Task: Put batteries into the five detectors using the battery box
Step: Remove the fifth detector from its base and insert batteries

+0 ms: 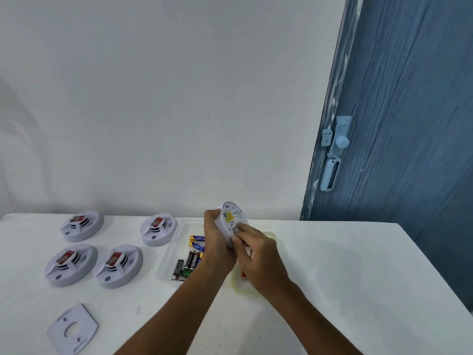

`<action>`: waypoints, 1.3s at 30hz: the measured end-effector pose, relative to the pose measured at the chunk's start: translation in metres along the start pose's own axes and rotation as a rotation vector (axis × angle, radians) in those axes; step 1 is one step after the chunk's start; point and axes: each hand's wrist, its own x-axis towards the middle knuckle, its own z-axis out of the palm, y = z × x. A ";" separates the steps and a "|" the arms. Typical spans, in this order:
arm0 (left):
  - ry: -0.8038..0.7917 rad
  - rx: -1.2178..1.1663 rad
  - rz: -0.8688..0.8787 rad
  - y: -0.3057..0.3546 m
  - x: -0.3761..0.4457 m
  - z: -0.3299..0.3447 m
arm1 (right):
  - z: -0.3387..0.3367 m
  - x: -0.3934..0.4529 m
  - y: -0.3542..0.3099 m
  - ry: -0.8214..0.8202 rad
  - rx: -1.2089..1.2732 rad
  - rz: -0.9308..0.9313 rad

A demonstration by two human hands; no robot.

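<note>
My left hand (217,242) grips a white round detector (234,217) and holds it tilted above the table, its back with a yellow label turned toward me. The fingertips of my right hand (256,257) press on the lower part of that back; whether they hold a battery I cannot tell. Below my hands lies the clear battery box (166,262) with several loose batteries (190,260). Several more white detectors stand face up at the left: (82,225), (158,229), (70,263), (119,265).
A clear lid with a green rim (236,286) lies under my right wrist with one reddish battery (243,274) on it. A white mounting plate (73,329) lies at the table's front left. A blue door (396,124) stands at the right, behind the table's right edge.
</note>
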 end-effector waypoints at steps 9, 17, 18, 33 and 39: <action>0.030 0.108 0.174 0.025 0.019 -0.003 | -0.026 0.028 0.025 0.179 0.711 0.571; -0.038 0.071 0.151 0.028 0.025 -0.019 | -0.059 0.011 0.057 -0.109 0.496 0.649; -0.044 0.075 0.147 0.028 0.026 -0.019 | -0.058 0.010 0.058 -0.114 0.493 0.659; -0.105 0.137 0.117 0.024 0.025 -0.036 | -0.031 -0.012 0.066 -0.390 -0.108 0.426; -0.118 0.107 0.100 0.024 0.022 -0.042 | -0.039 -0.010 0.065 -0.290 -0.113 0.400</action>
